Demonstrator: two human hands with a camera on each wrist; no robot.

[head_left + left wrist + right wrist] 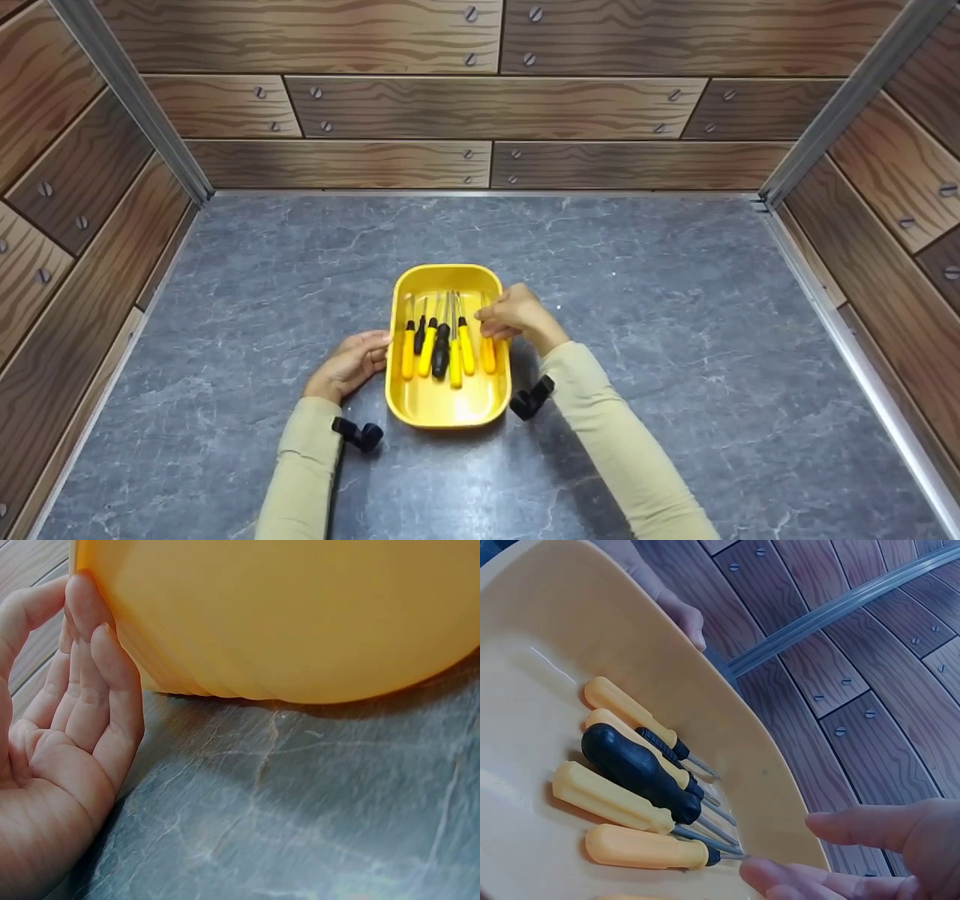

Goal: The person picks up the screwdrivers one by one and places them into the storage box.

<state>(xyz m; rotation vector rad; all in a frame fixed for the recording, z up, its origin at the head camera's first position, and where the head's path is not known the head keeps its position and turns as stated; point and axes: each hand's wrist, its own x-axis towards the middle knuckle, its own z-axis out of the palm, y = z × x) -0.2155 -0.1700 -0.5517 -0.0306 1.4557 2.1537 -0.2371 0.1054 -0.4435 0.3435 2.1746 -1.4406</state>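
Note:
A yellow tray (450, 409) holds several screwdrivers, laid side by side with tips toward the far end. Most handles are yellow with black collars; a thick black-handled screwdriver (441, 352) lies among them. My left hand (349, 366) touches the tray's left side, its fingertips (88, 604) against the outer wall. Over the right rim reaches my right hand (517, 313), beside the rightmost screwdriver (489, 356), partly covering its shaft. In the right wrist view, thumb and fingers stand apart with nothing seen between them; that screwdriver is mostly out of frame there.
The tray stands on a grey marbled tabletop (675, 337). Wood-patterned panels (495, 109) enclose the back and both sides, with metal strips (139, 105) at the corners. Black wrist mounts (532, 397) sit on both sleeves.

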